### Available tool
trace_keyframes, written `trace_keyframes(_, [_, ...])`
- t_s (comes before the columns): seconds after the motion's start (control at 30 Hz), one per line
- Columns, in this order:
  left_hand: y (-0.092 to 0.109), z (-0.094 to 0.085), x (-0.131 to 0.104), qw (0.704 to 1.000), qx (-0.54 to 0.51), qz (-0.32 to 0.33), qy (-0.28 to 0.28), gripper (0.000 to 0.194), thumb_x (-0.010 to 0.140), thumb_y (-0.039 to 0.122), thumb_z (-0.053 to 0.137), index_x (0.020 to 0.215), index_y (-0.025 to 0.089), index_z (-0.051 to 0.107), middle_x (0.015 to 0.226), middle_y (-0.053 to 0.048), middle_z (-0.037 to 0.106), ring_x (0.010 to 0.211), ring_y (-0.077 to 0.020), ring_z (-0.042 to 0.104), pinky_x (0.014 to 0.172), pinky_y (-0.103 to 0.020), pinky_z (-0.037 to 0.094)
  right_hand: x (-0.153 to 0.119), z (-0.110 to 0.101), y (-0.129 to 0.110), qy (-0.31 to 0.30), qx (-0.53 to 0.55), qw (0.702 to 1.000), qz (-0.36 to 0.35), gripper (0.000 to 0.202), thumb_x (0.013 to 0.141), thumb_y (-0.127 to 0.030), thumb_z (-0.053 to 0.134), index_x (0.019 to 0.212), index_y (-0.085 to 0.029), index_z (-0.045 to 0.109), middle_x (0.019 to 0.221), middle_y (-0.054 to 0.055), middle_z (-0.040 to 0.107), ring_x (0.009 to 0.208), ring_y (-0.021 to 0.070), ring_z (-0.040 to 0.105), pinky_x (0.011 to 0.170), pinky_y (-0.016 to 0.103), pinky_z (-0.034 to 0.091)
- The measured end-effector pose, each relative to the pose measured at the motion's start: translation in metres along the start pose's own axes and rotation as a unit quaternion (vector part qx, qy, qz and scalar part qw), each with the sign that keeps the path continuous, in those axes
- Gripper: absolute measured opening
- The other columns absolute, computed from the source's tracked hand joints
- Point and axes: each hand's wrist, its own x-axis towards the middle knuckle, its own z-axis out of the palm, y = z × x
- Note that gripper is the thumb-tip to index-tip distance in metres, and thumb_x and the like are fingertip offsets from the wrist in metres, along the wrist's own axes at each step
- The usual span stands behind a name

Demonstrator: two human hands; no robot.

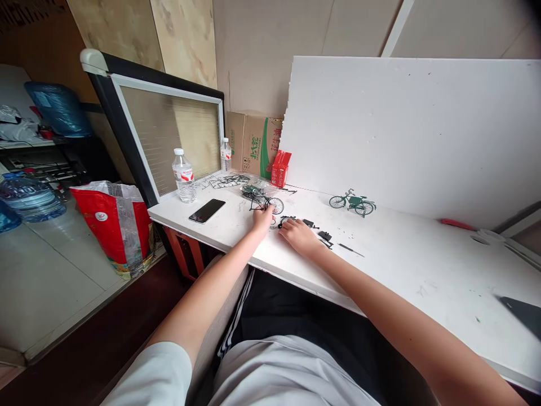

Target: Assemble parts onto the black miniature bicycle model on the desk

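Observation:
A partly built black model bicycle (274, 204), with one spoked wheel plain to see, is gripped low down in my left hand (262, 217). My right hand (298, 234) rests on the white table with its fingers curled together beside small black parts (288, 219); what they pinch, if anything, is hidden. To its right lie more loose black parts (324, 235) and a thin dark tool (349, 248). Farther back, a dark green model bicycle (355, 204) stands upright. Behind my left hand are a clear bag with green parts (250, 190) and black part frames (228, 180).
Left of my hands are a phone (207, 210) and a water bottle (184, 177). A second bottle (226, 155), a cardboard box (252, 144) and a red box (280, 168) stand behind. A white board (406, 135) backs the table; a red object (456, 224) lies right.

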Motion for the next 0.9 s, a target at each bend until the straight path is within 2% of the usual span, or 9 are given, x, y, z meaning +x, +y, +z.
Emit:
trace_keyframes(0.2, [-0.003, 0.000, 0.002, 1.000, -0.002, 0.009, -0.009, 0.019, 0.080, 0.030, 0.073, 0.069, 0.018, 0.063, 0.059, -0.004, 0.062, 0.057, -0.0140, 0.055, 0.059, -0.027, 0.040, 0.002, -0.003, -0.001, 0.001, 0.002, 1.000, 0.012, 0.027, 0.104, -0.010, 0.049, 0.102, -0.013, 0.075, 0.105, 0.017, 0.073, 0.103, 0.0297, 0.058, 0.085, 0.040, 0.036])
trace_keyframes(0.37, [-0.004, 0.003, 0.004, 0.999, -0.029, 0.014, -0.027, 0.015, 0.081, 0.028, 0.072, 0.074, 0.017, 0.064, 0.062, -0.003, 0.063, 0.057, -0.0126, 0.055, 0.058, -0.026, 0.040, -0.003, 0.002, 0.004, 0.017, 0.109, 0.993, 0.047, 0.026, 0.107, -0.014, 0.051, 0.103, -0.016, 0.077, 0.106, 0.014, 0.074, 0.106, 0.0274, 0.060, 0.087, 0.037, 0.037])
trace_keyframes(0.53, [0.000, 0.005, 0.000, 0.997, -0.068, 0.025, -0.040, 0.017, 0.081, 0.029, 0.075, 0.078, 0.017, 0.062, 0.072, -0.004, 0.067, 0.058, -0.0114, 0.057, 0.055, -0.024, 0.038, -0.017, 0.003, 0.005, 0.050, 0.163, 0.985, 0.024, 0.028, 0.106, -0.015, 0.052, 0.106, -0.018, 0.079, 0.103, 0.013, 0.074, 0.105, 0.0262, 0.061, 0.088, 0.037, 0.041])
trace_keyframes(0.73, [0.002, 0.007, -0.003, 0.996, -0.069, 0.016, -0.050, 0.013, 0.082, 0.023, 0.075, 0.080, 0.017, 0.064, 0.081, -0.006, 0.072, 0.060, -0.0113, 0.060, 0.054, -0.023, 0.040, -0.038, -0.005, -0.003, 0.060, 0.200, 0.978, -0.013, 0.026, 0.102, -0.009, 0.054, 0.097, -0.019, 0.078, 0.097, 0.009, 0.074, 0.097, 0.0233, 0.063, 0.088, 0.036, 0.045])
trace_keyframes(0.83, [0.000, 0.007, -0.002, 0.997, -0.058, 0.004, -0.054, 0.012, 0.083, 0.022, 0.075, 0.080, 0.016, 0.064, 0.077, -0.006, 0.071, 0.060, -0.0113, 0.061, 0.054, -0.022, 0.039, -0.048, -0.010, -0.008, 0.065, 0.220, 0.973, 0.007, 0.027, 0.100, -0.007, 0.053, 0.094, -0.019, 0.075, 0.095, 0.009, 0.074, 0.093, 0.0226, 0.064, 0.086, 0.035, 0.046])
trace_keyframes(0.9, [-0.001, 0.007, -0.001, 0.997, -0.053, 0.000, -0.052, 0.014, 0.083, 0.023, 0.076, 0.081, 0.017, 0.064, 0.075, -0.004, 0.071, 0.060, -0.0108, 0.061, 0.054, -0.021, 0.039, -0.053, -0.011, -0.010, 0.071, 0.239, 0.968, 0.042, 0.023, 0.100, -0.008, 0.053, 0.104, -0.019, 0.073, 0.095, 0.009, 0.074, 0.093, 0.0237, 0.065, 0.086, 0.036, 0.047])
